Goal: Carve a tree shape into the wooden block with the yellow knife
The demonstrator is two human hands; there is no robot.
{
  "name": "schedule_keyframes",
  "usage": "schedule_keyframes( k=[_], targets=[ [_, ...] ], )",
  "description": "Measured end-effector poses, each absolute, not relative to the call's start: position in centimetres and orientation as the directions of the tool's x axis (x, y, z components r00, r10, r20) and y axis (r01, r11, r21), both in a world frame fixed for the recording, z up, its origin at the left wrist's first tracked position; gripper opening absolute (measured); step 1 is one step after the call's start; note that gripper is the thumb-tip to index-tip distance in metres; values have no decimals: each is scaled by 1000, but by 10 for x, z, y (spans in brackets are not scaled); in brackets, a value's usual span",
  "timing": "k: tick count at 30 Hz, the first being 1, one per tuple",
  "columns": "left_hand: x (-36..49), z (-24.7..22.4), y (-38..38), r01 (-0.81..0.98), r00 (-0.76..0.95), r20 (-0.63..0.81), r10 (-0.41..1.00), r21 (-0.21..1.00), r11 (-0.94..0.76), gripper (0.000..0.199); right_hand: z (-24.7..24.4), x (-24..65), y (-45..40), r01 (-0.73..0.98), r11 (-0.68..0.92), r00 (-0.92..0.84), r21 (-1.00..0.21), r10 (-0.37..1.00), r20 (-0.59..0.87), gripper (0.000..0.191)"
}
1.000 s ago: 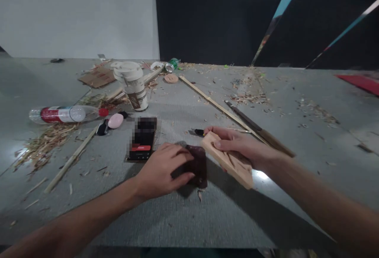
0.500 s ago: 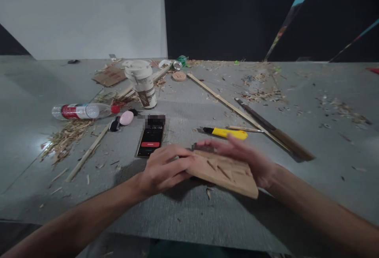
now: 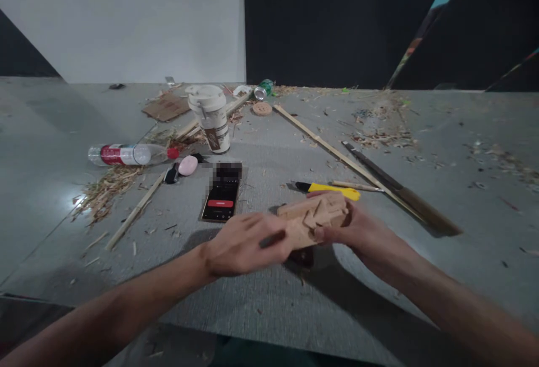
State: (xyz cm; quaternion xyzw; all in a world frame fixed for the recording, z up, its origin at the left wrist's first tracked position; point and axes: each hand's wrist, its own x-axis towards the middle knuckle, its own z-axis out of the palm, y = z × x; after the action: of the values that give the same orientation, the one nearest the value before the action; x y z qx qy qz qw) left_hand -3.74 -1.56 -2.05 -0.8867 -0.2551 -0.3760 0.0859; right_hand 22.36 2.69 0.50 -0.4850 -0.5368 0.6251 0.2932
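Note:
A pale wooden block (image 3: 305,218) with carved grooves and raised shapes on its face is held tilted above the grey tabletop. My right hand (image 3: 351,225) grips its right end, thumb on the front face. At the block's left end my left hand (image 3: 252,242) is closed against it, the fingers slightly blurred. A dark sliver shows between those fingers; whether it is a gap or a thing, I cannot tell. Beneath the block, a dark reddish-brown object (image 3: 305,257) is partly hidden. Just behind it lies a yellow utility knife (image 3: 334,189).
A phone (image 3: 222,193) lies left of the block, with a lidded paper cup (image 3: 213,123) behind it. Further left are a plastic bottle (image 3: 130,155) and a thin stick (image 3: 135,212). A long dark blade with a brown handle (image 3: 425,212) lies right, beside a wooden strip (image 3: 328,145). Shavings are scattered about.
The wooden block has turned and tilted, its right end rising. My right hand has gone from open beside it to gripping its right end. The view has shifted slightly left.

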Motion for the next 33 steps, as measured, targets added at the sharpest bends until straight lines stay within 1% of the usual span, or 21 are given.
schedule_keyframes(
  k=[2,3,4,5,6,8,10,12,17,20,22,23,24,26,27,28,30,31,33],
  targets=[
    [-43,-21,-11,604,566,593,573,175,-777,13,2,233,35,221,-167,-265,-961,938,-224,61],
    [-45,-20,-8,606,588,526,614,216,-766,15,0,238,38,282,-99,-219,-954,962,-164,57],
    [-47,-19,-6,564,680,389,621,262,-783,17,-2,244,41,349,-29,-195,-937,976,-102,54],
    [-48,-17,-4,503,775,270,571,285,-816,20,-4,250,43,412,37,-186,-910,981,-45,51],
    [-49,-15,-3,457,830,193,523,303,-836,27,-6,254,43,462,88,-194,-882,981,-3,48],
    [-51,-15,-3,427,860,134,492,336,-839,51,-9,260,39,508,138,-231,-850,973,20,40],
    [-51,-17,-4,435,860,106,500,362,-825,72,-11,260,33,520,163,-283,-838,959,11,33],
    [-52,-22,-5,442,862,69,502,382,-812,80,-10,258,26,525,191,-331,-830,943,7,28],
    [-52,-27,-5,448,860,48,507,404,-798,79,-9,249,20,543,320,-431,-776,900,69,17],
    [-50,-26,-6,472,856,23,517,378,-797,81,-10,244,21,539,308,-404,-784,911,81,17],
    [-49,-26,-7,486,853,-2,523,373,-791,83,-10,240,19,535,275,-387,-799,920,57,17],
    [-49,-26,-7,486,853,-10,521,376,-789,84,-10,238,17,532,253,-401,-808,916,23,18],
    [-48,-26,-7,484,855,-12,518,378,-789,86,-9,237,14,530,241,-431,-813,902,-14,19],
    [-48,-26,-7,473,861,-10,508,381,-795,91,-9,235,11,533,282,-511,-798,859,-37,20],
    [-48,-27,-7,467,865,-9,502,382,-797,92,-9,235,9,533,332,-537,-779,843,-8,19],
    [-49,-27,-6,464,867,-10,498,384,-798,93,-10,235,9,536,392,-540,-748,840,53,17],
    [-49,-27,-6,469,867,-30,498,388,-794,89,-11,235,9,546,478,-487,-688,849,204,17],
    [-49,-27,-6,474,866,-42,498,388,-790,89,-12,234,9,543,501,-463,-674,848,257,17],
    [-49,-27,-6,484,861,-54,506,390,-783,95,-13,233,9,505,551,-530,-664,805,264,14]
  ],
)
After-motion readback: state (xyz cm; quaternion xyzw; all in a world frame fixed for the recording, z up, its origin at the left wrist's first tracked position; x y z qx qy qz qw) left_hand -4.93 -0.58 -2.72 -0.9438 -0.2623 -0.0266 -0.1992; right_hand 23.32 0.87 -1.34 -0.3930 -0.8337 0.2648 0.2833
